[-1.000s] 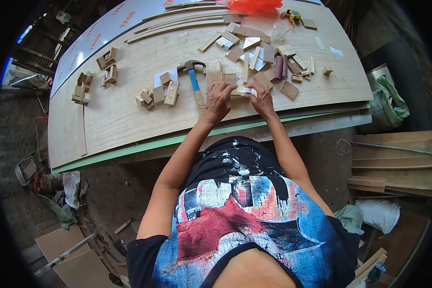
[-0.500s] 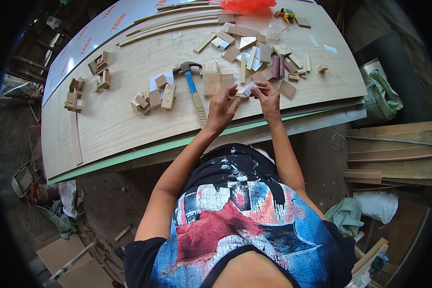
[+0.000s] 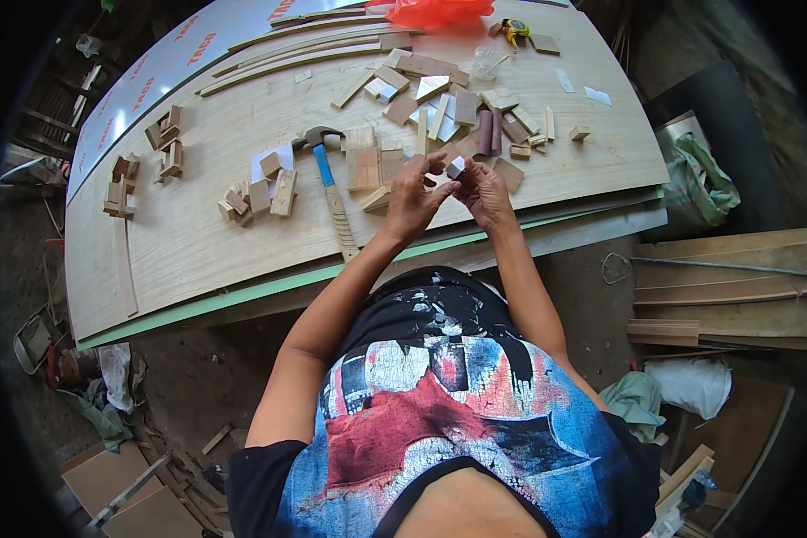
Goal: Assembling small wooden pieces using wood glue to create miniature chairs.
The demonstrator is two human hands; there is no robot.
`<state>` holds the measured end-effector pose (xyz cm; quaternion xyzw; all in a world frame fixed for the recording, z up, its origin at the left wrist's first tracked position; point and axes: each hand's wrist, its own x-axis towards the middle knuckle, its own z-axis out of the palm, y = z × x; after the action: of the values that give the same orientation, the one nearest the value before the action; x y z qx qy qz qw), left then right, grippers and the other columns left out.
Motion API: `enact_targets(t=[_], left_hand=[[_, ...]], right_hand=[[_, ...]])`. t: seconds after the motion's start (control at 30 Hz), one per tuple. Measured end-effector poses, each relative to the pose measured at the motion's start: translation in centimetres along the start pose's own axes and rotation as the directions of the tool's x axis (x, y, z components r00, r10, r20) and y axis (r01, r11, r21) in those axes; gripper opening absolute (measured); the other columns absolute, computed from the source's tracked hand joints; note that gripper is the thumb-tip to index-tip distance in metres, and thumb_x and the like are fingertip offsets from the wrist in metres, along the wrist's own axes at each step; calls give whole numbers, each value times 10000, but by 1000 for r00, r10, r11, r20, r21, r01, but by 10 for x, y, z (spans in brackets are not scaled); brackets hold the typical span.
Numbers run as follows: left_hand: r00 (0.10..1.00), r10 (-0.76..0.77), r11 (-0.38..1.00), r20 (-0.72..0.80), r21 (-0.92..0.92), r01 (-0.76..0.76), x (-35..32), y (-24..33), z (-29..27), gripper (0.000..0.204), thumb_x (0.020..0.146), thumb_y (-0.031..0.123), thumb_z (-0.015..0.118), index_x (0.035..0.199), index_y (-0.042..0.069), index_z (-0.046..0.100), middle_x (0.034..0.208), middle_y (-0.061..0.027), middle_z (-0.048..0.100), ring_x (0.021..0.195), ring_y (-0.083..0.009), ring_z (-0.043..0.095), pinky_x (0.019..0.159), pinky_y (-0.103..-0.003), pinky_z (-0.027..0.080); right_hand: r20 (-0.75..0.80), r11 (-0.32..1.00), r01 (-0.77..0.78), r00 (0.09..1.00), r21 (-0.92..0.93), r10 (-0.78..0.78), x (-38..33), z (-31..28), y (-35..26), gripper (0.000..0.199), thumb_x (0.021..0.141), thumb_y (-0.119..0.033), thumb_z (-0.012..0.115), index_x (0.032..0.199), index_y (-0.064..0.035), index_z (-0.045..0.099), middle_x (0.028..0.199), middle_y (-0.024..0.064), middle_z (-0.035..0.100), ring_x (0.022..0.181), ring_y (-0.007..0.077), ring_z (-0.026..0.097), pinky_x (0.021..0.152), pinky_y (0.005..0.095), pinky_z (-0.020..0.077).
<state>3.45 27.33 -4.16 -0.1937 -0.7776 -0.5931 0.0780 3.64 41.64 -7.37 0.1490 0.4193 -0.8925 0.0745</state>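
Block [image 3: 455, 167], a small pale piece, sits between our two hands, raised just above the plywood sheet [image 3: 197, 242] near its front edge. Our left hand [image 3: 412, 193] pinches it from the left with fingers curled narrow, and our right hand [image 3: 486, 190] meets it from the right, fingertips closed on the same piece. It is too small for us to tell its exact shape; it looks like a short offcut with a light face.

Just left of our left hand a hammer [image 3: 329, 184] with a blue neck and wooden handle lies flat on the sheet, head away from us. Between the hammer and our hands are a few flat wood tiles [image 3: 364, 166]. Beyond our hands lies a loose heap of scraps [image 3: 448, 99], and two dark round rods [image 3: 490, 132] lie side by side among them. Further left, small stacks of blocks [image 3: 258, 193] stand well apart from us. At the far edge we see an orange bag [image 3: 435, 11] and a yellow tape measure [image 3: 515, 30].
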Motion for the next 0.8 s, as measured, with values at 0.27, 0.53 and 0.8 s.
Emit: enact_targets(t=[0.27, 0.53, 0.8], left_hand=[[996, -6, 1000, -91, 17, 8, 30, 8, 50, 335, 683, 96, 678, 973, -14, 552, 824, -127, 560, 629, -190, 559, 561, -279, 461], [988, -115, 988, -106, 86, 125, 46, -9, 89, 293, 666, 48, 645, 948, 8, 575, 797, -145, 564, 688, -276, 550, 642, -345, 437], [958, -272, 957, -89, 77, 278, 72, -13, 100, 254, 694, 40, 610, 942, -1, 572, 842, -160, 589, 750, -270, 584, 663, -341, 454]], right_hand=[[-30, 964, 30, 999, -265, -39, 11, -22, -49, 273, 724, -289, 672, 773, -62, 528, 655, 13, 581, 534, 77, 537, 515, 190, 466], [83, 879, 175, 985, -444, -154, 34, -44, -77, 241, 735, -205, 681, 763, -12, 540, 669, 50, 592, 568, 89, 565, 510, 189, 444], [199, 728, 294, 956, -619, -217, 64, -51, -89, 159, 774, -141, 632, 786, 5, 570, 682, 42, 598, 611, 70, 559, 541, 193, 458]])
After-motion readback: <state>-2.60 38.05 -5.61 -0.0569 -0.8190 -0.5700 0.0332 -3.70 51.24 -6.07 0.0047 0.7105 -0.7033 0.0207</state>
